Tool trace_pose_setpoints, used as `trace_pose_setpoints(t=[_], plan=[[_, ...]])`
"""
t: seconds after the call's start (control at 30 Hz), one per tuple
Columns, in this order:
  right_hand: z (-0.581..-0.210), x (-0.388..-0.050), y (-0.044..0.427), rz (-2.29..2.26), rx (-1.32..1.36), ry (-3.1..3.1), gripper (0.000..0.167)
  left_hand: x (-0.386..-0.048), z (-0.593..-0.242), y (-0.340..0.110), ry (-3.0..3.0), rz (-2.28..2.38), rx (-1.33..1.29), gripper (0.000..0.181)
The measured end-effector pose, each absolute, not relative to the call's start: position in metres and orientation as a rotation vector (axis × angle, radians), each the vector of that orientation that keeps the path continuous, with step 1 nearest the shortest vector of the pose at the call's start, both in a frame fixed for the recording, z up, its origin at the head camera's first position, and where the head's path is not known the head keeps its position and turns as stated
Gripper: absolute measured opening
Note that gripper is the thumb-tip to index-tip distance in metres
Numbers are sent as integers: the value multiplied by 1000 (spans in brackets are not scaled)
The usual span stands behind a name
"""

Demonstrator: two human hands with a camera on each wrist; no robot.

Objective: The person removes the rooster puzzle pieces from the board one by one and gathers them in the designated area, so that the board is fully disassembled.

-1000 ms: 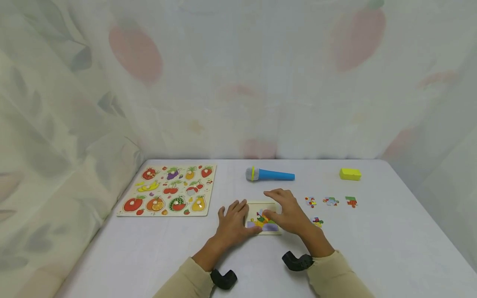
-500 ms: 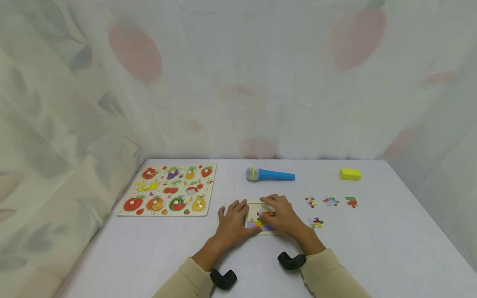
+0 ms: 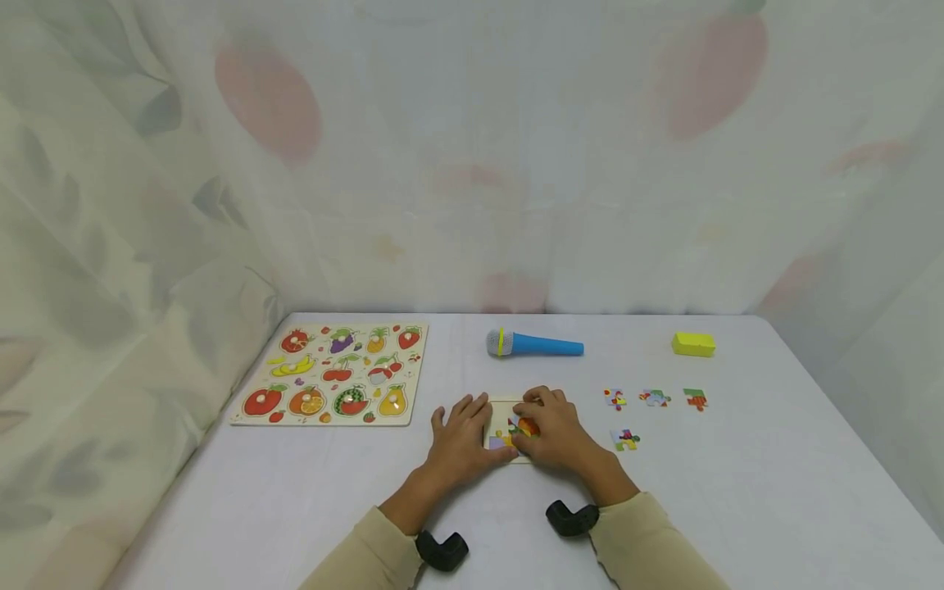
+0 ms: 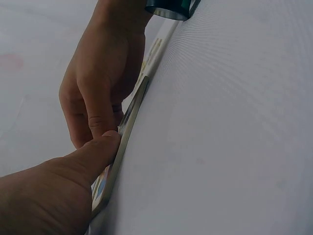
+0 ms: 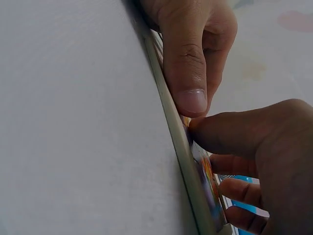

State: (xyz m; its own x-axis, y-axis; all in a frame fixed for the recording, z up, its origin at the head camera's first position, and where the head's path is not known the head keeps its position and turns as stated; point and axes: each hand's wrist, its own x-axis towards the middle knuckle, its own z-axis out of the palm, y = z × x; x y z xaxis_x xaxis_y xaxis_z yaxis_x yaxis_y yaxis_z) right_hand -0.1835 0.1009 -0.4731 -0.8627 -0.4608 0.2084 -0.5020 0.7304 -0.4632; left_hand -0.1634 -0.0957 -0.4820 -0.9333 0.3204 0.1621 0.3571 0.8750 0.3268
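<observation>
A small wooden puzzle tray (image 3: pixel 505 399) lies flat in front of the person, with colourful pieces (image 3: pixel 527 426) inside it. The left hand (image 3: pixel 457 447) rests along its left side, fingers spread, thumb on the near edge. Over the tray's right part, the right hand (image 3: pixel 556 434) touches the pieces with thumb and bent fingertips, hiding some of them. In the left wrist view, the left thumb presses by the tray's rim (image 4: pixel 128 132). The right wrist view shows the right hand (image 5: pixel 288 156) with fingertips on the pieces, close to the left thumb (image 5: pixel 190 93).
Several loose jigsaw pieces (image 3: pixel 655 398) lie right of the tray. A blue toy microphone (image 3: pixel 546 345) lies behind it, and a yellow block (image 3: pixel 693 344) stands at the back right. A fruit puzzle board (image 3: pixel 317 419) lies at the left.
The right hand has shifted left over the tray, and its thumb and fingers have come nearer together on the pieces. The left hand has stayed in place.
</observation>
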Motion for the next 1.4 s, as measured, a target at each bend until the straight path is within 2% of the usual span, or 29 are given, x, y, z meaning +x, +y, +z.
trace_pose_setpoints(t=[0.17,0.3,0.5,0.8,1.13,1.4], plan=[[-475,-185,102,873,777,-2815,31,-162,-481,-96,-2945,-558,-530,87],[-476,-185,102,937,758,-2774,30,-162,-480,-97,-2941,-567,-525,87],[-474,-183,102,949,761,-2745,32,-161,-480,-96,-2939,-583,-520,86],[-468,-180,106,908,890,-2802,46,-162,-484,-96,-2921,-559,-537,86],[-453,-176,112,768,897,-2763,44,-162,-483,-95,-2926,-584,-534,87],[-433,-166,130,917,901,-2617,46,-162,-483,-96,-2934,-579,-544,89]])
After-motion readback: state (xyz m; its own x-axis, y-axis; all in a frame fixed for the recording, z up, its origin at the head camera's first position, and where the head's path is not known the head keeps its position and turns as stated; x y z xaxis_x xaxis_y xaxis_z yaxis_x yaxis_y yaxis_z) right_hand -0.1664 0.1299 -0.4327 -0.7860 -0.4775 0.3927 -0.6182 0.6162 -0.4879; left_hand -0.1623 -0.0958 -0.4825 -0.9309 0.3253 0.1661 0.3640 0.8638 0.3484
